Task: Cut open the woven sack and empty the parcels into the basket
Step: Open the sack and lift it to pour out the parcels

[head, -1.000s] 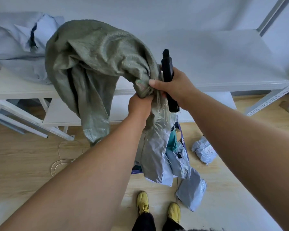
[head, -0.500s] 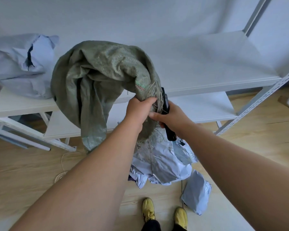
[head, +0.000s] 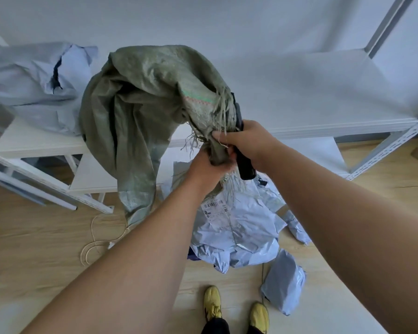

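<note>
The grey-green woven sack (head: 140,104) hangs limp and bunched in front of the white shelf, its frayed cut edge gathered at my hands. My left hand (head: 206,167) grips the bunched fabric from below. My right hand (head: 245,138) pinches the same bunch with its thumb while its fingers curl round a black knife handle (head: 244,165). Grey plastic parcels (head: 237,227) lie heaped under my hands, hiding whatever holds them; a purple edge (head: 192,255) shows under the heap. One parcel (head: 284,285) lies on the floor to the right.
A white metal shelf unit (head: 311,102) stands behind the sack, with a large grey plastic bag (head: 32,83) on its left end. A coiled cord (head: 94,247) lies on the wooden floor at left. My yellow shoes (head: 235,307) stand close to the heap.
Both hands have dropped lower with the sack and regripped its bunched edge. The knife has tilted, its handle end now pointing down. The parcel heap has settled flatter.
</note>
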